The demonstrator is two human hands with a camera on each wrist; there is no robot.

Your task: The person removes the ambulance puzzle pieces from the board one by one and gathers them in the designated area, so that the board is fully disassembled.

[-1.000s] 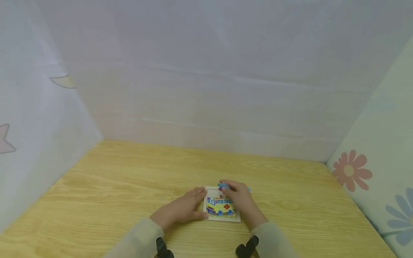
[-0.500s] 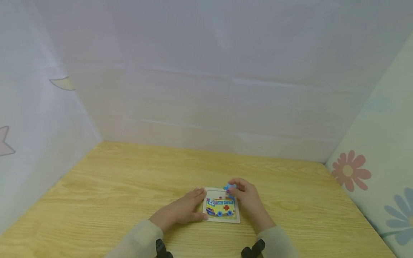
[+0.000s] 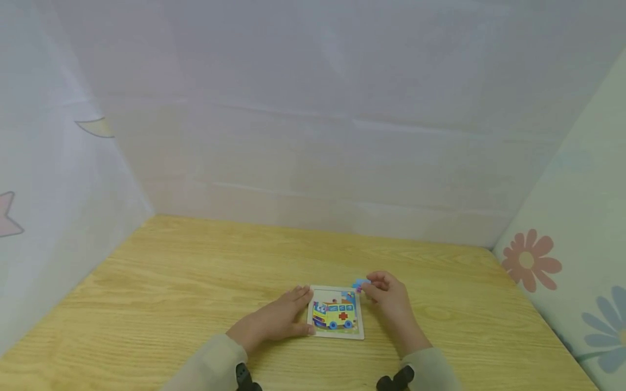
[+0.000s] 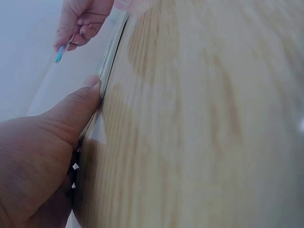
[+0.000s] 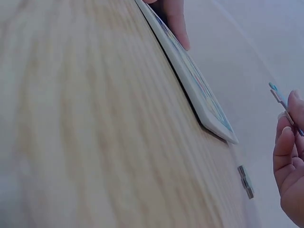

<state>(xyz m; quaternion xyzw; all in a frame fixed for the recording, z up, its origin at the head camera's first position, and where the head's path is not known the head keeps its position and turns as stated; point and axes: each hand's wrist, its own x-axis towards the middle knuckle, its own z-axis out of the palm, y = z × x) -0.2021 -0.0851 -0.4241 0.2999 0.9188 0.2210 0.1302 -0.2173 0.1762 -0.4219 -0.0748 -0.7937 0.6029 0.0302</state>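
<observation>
A square jigsaw board (image 3: 336, 336) with a pale frame lies on the table, showing a yellow ambulance picture. Its upper left part is bare pale wood. My left hand (image 3: 276, 315) rests against the board's left side with fingers extended; in the left wrist view its thumb (image 4: 78, 107) touches the board's edge. Just off the upper right corner, my right hand (image 3: 391, 301) pinches a blue puzzle piece (image 3: 360, 283) between thumb and fingers. The right wrist view shows this puzzle piece (image 5: 280, 100) edge-on, raised above the table.
Beyond the board, small flat pieces (image 5: 246, 182) lie on the wooden table (image 3: 220, 260) in the right wrist view; the head view hides them behind my right hand. Pale cloth walls (image 3: 313, 163) stand at the table's back and sides.
My right hand has moved right with a blue puzzle piece, from over the board to beyond its upper right corner. The board's upper right, covered before, now shows. My left hand stays put.
</observation>
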